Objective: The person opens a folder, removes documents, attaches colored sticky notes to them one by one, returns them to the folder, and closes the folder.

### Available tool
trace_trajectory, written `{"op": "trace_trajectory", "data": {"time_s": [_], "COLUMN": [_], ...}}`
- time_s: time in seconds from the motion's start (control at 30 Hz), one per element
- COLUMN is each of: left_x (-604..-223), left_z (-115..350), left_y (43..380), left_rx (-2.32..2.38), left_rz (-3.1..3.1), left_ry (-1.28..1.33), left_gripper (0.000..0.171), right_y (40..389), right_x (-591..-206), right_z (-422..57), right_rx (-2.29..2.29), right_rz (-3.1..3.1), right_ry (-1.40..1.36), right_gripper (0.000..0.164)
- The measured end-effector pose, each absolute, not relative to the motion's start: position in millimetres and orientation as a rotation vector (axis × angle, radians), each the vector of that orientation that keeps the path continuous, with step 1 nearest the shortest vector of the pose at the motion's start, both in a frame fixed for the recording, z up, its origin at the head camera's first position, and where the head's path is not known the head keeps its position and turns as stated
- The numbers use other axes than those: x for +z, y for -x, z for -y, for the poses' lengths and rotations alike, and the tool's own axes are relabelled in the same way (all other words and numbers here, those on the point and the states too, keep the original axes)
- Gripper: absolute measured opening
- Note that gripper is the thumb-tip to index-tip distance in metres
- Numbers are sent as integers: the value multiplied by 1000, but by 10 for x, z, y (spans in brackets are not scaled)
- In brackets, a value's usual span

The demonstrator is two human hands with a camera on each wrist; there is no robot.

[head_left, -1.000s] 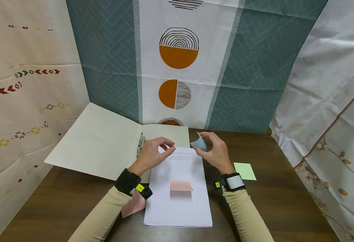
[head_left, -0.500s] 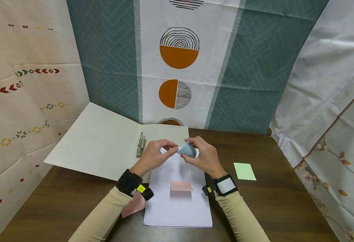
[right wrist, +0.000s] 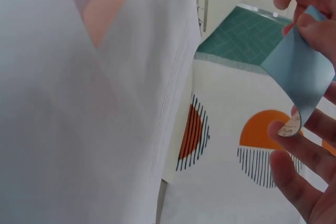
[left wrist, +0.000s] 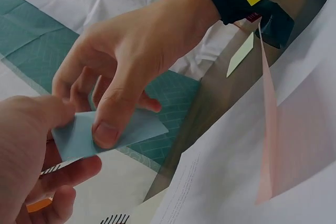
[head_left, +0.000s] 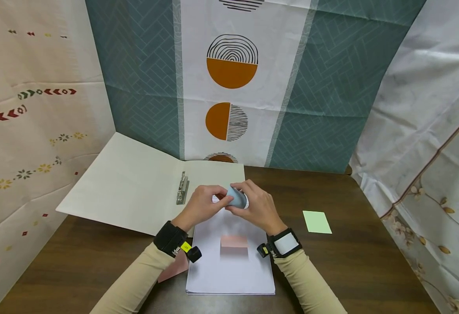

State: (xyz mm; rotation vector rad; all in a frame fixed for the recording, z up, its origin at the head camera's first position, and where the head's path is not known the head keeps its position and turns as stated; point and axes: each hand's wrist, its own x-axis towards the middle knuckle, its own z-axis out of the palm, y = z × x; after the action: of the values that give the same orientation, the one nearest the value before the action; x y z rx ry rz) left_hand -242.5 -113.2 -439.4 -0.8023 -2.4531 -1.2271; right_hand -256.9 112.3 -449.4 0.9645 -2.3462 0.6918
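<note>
Blue sticky note (head_left: 237, 199), one: now held two-handed.
I log: right hand (head_left: 257, 206) pinching, brought inward; left hand (head_left: 201, 206) now pinching too, above the paper stack (head_left: 229, 277) at its 12 o'clock end; support thus shared.

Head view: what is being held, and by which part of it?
A bowed blue slip of paper: the left hand pinches its left end; the right hand grips it, thumb at the near edge, finger contact partly hidden.
</note>
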Motion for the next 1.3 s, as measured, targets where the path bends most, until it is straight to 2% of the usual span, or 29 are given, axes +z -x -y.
{"op": "trace_trajectory", "data": {"time_s": [0.2, 0.53, 0.83, 1.13, 1.3], "left_x": [-4434, -4431, -4401, -4400, -4410], "left_z": [1135, 1143, 1158, 1159, 1158], "left_y": [2455, 2465, 2438, 2426, 2429], "left_rx": [-1153, -1109, -1109, -1090, -1088], "left_rz": [2436, 2429, 2464, 2468, 2471], "left_ry": [780, 750, 706, 705, 708], "left_gripper": [10, 11, 12, 13, 13], "right_y": [2569, 2589, 2636, 2629, 2607], "right_x": [-4491, -4442, -4361, -4352, -4340], "right_z": [-1113, -1188, -1328, -1326, -1318], "right_rx": [707, 762, 1024, 1203, 1197], "right_rz": [2324, 2348, 2357, 2474, 2484], "right_ry": [-945, -934, -883, -920, -943], "right_gripper": [74, 74, 48, 13, 6]}}
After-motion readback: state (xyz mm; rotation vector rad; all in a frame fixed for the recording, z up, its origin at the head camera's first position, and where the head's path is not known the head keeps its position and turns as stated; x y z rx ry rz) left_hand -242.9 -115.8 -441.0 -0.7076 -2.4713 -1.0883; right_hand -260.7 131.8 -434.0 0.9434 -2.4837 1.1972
